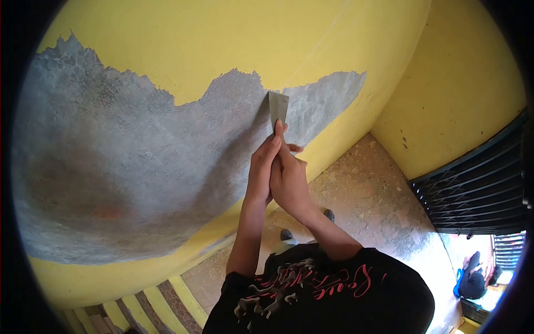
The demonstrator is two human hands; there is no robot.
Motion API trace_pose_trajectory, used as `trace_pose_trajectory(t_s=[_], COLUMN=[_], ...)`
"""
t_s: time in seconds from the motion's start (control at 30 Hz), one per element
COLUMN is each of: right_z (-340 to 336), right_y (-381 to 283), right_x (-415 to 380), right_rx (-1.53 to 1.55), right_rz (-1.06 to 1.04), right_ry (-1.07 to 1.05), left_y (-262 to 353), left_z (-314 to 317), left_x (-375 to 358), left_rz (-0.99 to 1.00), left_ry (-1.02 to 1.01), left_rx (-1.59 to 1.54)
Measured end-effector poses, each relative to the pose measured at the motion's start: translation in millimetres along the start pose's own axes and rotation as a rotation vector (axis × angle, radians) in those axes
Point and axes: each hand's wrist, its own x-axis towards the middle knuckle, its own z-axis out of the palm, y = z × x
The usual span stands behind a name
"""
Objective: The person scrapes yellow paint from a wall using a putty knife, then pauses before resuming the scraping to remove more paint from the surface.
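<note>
A flat metal paint scraper points up the wall, its broad edge touching the line where yellow paint meets the bare grey patch. My right hand is closed round the scraper, with fingers stretched along the lower blade. Pressed against it from the left, my left hand is also closed on the tool. The handle is hidden between both palms. The upper border of the grey patch is ragged.
Yellow and brown striped steps lie at the lower left. A dark folding metal gate stands at the right beside another yellow wall. Paint flakes dot the floor. A person in dark clothing is beyond the gate.
</note>
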Motion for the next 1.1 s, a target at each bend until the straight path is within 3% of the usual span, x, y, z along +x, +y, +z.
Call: trace_pose_trajectory(t_s=[0.07,0.13,0.23,0.37,0.43,0.53,0.6,0.7,0.87,0.93,0.97,1.1], right_z=[0,-2,-3,3,-1,-8,-7,-7,-13,-8,-6,-12], right_y=[2,5,-7,-4,-5,-20,-22,-8,-25,-17,-18,-31], right_x=[2,3,18,5,1,20,13,6,13,2,2,12], right_rx=[-0.010,-0.021,0.082,0.073,0.043,0.118,0.113,0.080,0.024,0.004,0.005,0.061], right_rz=[-0.032,-0.164,-0.018,-0.110,-0.002,0.168,0.132,-0.059,0.113,-0.125,-0.145,0.021], right_ry=[-0.009,-0.009,0.017,0.071,-0.080,-0.042,-0.008,-0.077,-0.058,-0.112,-0.114,-0.138], left_y=[0,-7,3,0,-3,8,11,3,7,1,-2,6], left_z=[3,15,8,15,13,10,17,24,18,21,20,13], left_x=[3,-3,10,-6,-6,13,4,-5,1,-17,-20,-7], left_rz=[-0.011,0.072,0.014,0.078,0.112,0.044,0.113,0.138,0.163,0.264,0.272,0.185], left_ry=[-0.022,0.208,0.206,0.300,0.378,0.256,0.199,0.426,0.259,0.373,0.351,0.300], left_rx=[-0.002,-0.126,-0.061,0.010,0.004,-0.002,0.036,0.044,0.051,0.087,0.066,0.055])
